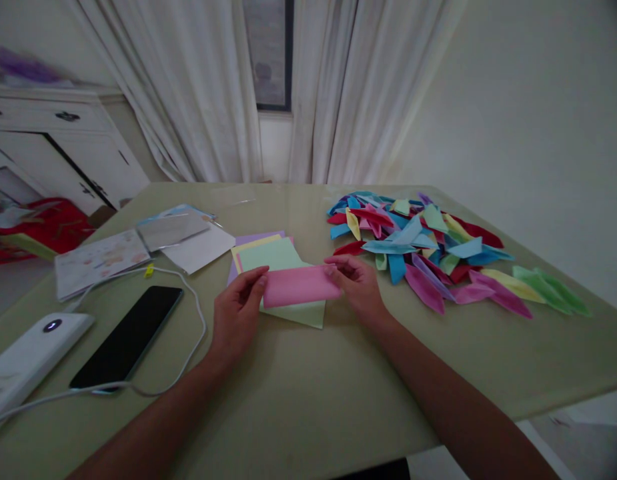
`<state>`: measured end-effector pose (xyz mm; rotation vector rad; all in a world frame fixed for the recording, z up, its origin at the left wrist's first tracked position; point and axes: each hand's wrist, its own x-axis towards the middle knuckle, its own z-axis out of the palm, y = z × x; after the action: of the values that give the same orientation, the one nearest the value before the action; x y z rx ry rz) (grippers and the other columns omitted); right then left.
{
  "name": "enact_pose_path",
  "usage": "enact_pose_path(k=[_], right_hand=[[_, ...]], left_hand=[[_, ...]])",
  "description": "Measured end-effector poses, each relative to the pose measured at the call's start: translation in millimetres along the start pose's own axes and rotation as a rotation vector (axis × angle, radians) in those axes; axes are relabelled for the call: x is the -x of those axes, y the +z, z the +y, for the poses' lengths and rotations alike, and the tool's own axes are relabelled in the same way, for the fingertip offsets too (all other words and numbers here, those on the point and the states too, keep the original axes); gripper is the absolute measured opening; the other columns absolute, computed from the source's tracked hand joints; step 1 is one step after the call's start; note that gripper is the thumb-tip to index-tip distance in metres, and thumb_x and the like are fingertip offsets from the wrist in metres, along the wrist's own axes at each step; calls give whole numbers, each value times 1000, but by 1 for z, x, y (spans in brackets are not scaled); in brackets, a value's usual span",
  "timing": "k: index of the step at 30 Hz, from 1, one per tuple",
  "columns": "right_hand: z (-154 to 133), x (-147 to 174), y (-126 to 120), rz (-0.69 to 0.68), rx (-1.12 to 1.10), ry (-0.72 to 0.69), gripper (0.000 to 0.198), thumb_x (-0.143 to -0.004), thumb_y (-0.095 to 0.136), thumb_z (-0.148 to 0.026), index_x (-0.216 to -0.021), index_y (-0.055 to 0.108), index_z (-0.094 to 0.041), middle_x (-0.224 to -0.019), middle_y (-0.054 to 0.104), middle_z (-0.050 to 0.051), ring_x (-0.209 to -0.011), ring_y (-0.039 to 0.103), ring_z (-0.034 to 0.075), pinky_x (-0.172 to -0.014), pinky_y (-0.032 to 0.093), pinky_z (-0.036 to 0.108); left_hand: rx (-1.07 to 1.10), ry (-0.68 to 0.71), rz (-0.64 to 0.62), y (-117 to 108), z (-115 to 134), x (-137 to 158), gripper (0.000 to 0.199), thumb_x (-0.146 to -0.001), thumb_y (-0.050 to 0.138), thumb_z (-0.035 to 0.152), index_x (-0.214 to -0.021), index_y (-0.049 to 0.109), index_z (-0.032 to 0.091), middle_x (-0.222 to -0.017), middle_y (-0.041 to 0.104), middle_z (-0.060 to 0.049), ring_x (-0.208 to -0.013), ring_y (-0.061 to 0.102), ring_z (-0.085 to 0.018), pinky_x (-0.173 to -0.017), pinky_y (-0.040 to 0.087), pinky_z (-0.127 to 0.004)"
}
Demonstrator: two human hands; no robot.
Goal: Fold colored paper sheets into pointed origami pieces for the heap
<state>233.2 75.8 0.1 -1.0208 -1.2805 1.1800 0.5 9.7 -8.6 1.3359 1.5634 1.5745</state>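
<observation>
Near, at lower left of the frame on the desk point(298, 413): white cable point(203, 327), looped beside a black phone point(128, 337) and close to the left forearm. Could snag on that arm and drag the phone.

At frame centre: both hands closed to a thumb-and-finger pinch, left hand point(238, 310) on the left end of the pink paper point(301, 287), right hand point(357, 287) on its upper right corner. Stretched between the two, in front of a pale green sheet point(298, 315); hard to tell whether touching it. Could crease or skew from uneven pull, or nudge the green sheet off the stack.

Beyond, right of centre: loose heap of folded paper pieces point(408, 240). Could scatter or get flattened if brushed by the right hand.
</observation>
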Motion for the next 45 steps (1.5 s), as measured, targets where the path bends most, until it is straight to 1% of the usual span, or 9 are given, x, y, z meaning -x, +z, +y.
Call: enact_pose_path(k=[4,9,14,23,33,38,45], right_hand=[[2,-2,-1,23,-5,5,29,-69,91,-39,-88,78,-20,-79,76,3,-69,65,16,-61,49,26],[3,-1,-1,27,58,-56,27,-73,88,-41,-88,78,-20,-79,76,4,-68,67,17,-60,51,28],[5,-1,-3,60,95,-102,26,-75,87,-43,-85,78,-21,-77,76,4,-67,66,18,-60,51,28],[2,-2,-3,93,83,-111,23,-73,88,-39,-81,77,-20,-75,75,3,-65,64,16,-58,49,27],[-1,0,-3,92,106,-129,23,-76,86,-41,-79,75,-21,-72,74,3,-63,63,16,-57,49,27],[-1,0,-3,108,115,-120,22,-76,86,-39,-77,75,-20,-70,72,2,-60,60,15,-54,46,26],[-1,-1,-4,122,116,-121,22,-74,86,-39,-76,76,-20,-69,72,2,-59,59,15,-54,45,25]], left_hand=[[28,-21,-19,2,4,1,33,-93,69,43,-113,76,17,-107,80,-9,-97,74,-22,-86,58,-33],[43,-43,-64,3,6,0,27,-90,69,40,-102,72,16,-94,77,-7,-85,72,-21,-76,57,-30],[74,-62,-118,2,1,-1,31,-89,73,43,-103,74,16,-94,78,-7,-85,72,-20,-76,56,-30],[42,-40,-112,3,2,0,30,-90,72,43,-104,76,17,-95,79,-7,-87,73,-21,-80,57,-31],[45,-55,-88,2,7,0,27,-89,72,42,-101,76,18,-92,79,-6,-85,73,-21,-77,57,-31],[71,-66,-89,3,7,0,28,-87,73,42,-99,76,17,-91,79,-6,-84,73,-21,-76,57,-31],[49,-60,-94,3,7,0,28,-88,72,43,-100,75,17,-91,79,-6,-84,73,-21,-76,57,-31]])
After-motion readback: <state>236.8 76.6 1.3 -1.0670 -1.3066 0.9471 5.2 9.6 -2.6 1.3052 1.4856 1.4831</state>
